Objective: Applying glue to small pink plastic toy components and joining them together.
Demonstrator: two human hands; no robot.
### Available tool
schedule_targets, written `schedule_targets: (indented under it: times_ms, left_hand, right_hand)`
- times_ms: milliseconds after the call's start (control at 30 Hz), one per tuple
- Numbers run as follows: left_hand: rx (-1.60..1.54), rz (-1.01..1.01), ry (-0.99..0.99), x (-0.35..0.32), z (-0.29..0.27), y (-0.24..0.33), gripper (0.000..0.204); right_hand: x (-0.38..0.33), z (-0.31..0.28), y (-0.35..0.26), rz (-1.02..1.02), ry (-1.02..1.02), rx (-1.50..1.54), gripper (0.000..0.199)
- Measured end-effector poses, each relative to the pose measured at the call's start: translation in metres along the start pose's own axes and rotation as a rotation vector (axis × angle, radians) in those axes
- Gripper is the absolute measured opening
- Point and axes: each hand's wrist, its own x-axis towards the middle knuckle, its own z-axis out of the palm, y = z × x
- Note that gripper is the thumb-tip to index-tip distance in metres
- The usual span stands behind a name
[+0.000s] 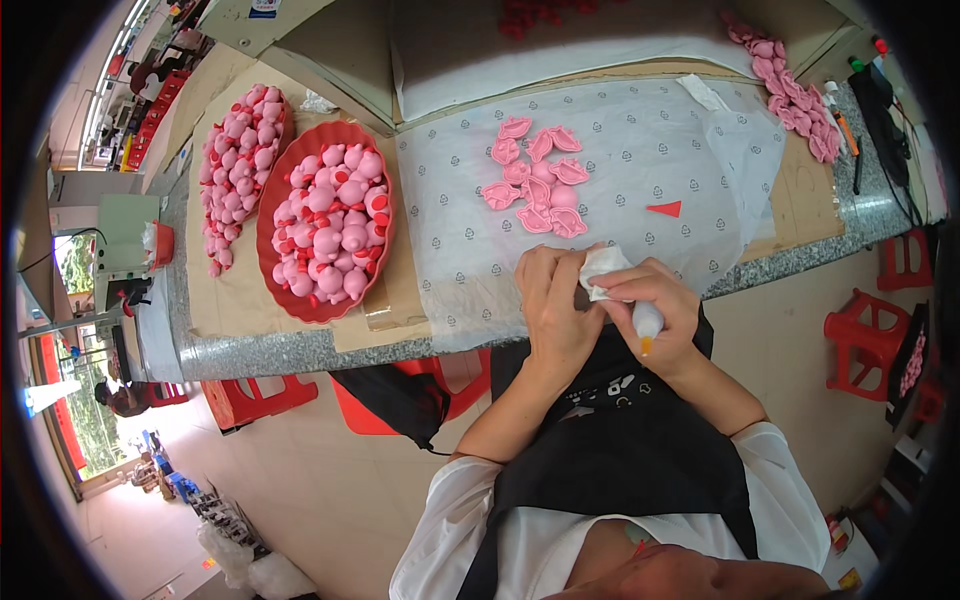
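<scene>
At the table's front edge, my two hands meet. My left hand [552,305] has its fingers closed, and what they hold is mostly hidden. My right hand [672,312] is closed around a small white bottle [648,318] with an orange-yellow tip pointing down toward me. A crumpled white tissue [602,270] sits between the hands, touching the fingers of the right. Just beyond them, a cluster of pink, leaf-shaped moulded pieces [538,188] lies on printed white paper [450,190]. To the right of the cluster lies a flat red triangle [665,209].
A red scalloped basket [265,245] full of pink and red round figures stands left, beside another heap of figures [235,160]. More pink pieces [795,105] pile up at the far right, near pens [846,130]. A raised shelf box [335,65] borders the back. Red stools [868,335] stand around.
</scene>
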Motion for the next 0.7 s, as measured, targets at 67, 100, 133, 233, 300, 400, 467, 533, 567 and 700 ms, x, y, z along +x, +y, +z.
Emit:
schedule_targets:
  times_ms: [67,100,133,233,300,400,467,533,567,700]
  left_hand:
    - [-0.021,0.022,0.005,0.0,0.001,-0.004,0.038]
    - [-0.21,-0.165,-0.005,-0.002,0.001,-0.007,0.035]
    - [-0.397,-0.354,-0.015,-0.003,0.0,-0.008,0.033]
    - [-0.857,-0.513,-0.077,0.003,-0.01,0.0,0.033]
    - [-1.385,-0.64,-0.129,0.002,-0.009,-0.005,0.037]
    - [-1.781,-0.818,-0.23,0.003,-0.003,-0.009,0.035]
    - [-1.846,-0.823,-0.262,0.002,-0.001,-0.009,0.034]
    - [-1.861,-0.849,-0.277,0.002,0.0,-0.007,0.033]
    - [-1.856,-0.855,-0.276,0.001,0.0,-0.007,0.033]
    - [-1.961,-0.925,-0.332,0.0,0.0,-0.006,0.033]
  right_hand:
    - [0.001,-0.005,0.0,-0.006,-0.011,-0.034,0.018]
    - [0.003,-0.014,0.001,0.082,0.027,-0.055,0.017]
    - [0.007,-0.024,0.003,0.167,0.064,-0.073,0.016]
    - [0.042,-0.056,0.018,0.131,0.163,-0.317,0.02]
    - [0.054,-0.07,0.019,0.108,0.138,-0.476,0.022]
    - [0.059,-0.069,0.016,0.275,0.1,-0.813,0.026]
    - [0.05,-0.064,0.013,0.269,0.011,-0.597,0.031]
    - [0.043,-0.059,0.019,0.296,-0.059,-0.517,0.029]
    - [0.039,-0.057,0.023,0.322,-0.127,-0.447,0.028]
    - [0.029,-0.053,0.035,0.365,-0.156,-0.479,0.024]
